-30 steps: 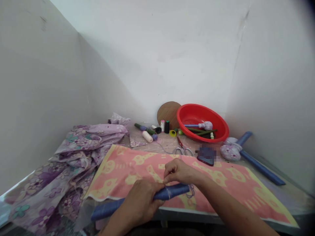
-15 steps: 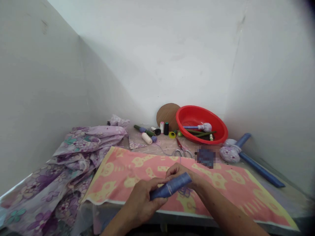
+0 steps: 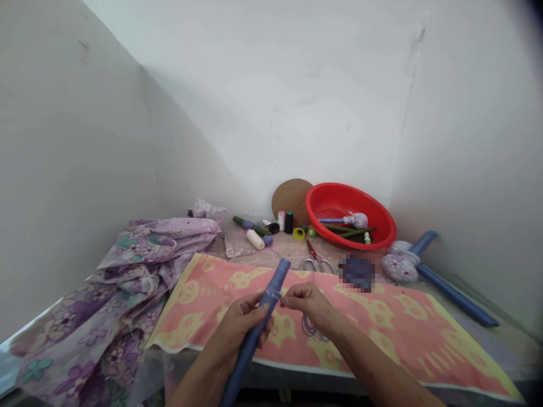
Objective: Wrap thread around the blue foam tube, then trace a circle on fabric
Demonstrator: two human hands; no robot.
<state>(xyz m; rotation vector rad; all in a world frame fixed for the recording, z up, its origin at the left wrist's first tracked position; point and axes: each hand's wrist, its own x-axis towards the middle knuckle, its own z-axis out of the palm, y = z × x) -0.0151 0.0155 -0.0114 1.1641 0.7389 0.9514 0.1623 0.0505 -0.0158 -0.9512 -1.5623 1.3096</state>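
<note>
Fingers (image 3: 267,329) of the L hand (image 3: 235,325) are curled snugly round a blue tube (image 3: 250,342), thumb laid along it; clock is read w/ 12 at the back wall (image 3: 271,113). Tube is held tilted above the front part of the pink-yellow cloth (image 3: 212,288), upper end pointed approx. 1, lower end carried past the front edge twd 7. L forearm is brought in from betw. 7 & 8.

R hand (image 3: 311,302) is held just beside the tube, at 3 from it, w/ wrist bent & forearm brought in from 4. Its thumb & index are pinched on purple cord (image 3: 309,327) right by the turns wound round the tube; rest of cord is looped under that hand.

Room for moving is given by the flat cloth at 10–11 & at 2–3, its far edge met by scissors (image 3: 316,263) at 1 on the surface (image 3: 291,246). Farther off, spools (image 3: 289,223) are stood at 12, red basin (image 3: 352,189) is tilted at 1. Sides are bounded by heaped floral fabric (image 3: 139,265) at 9 & blue rods w/ a floral bundle (image 3: 399,265) at 2–3.
</note>
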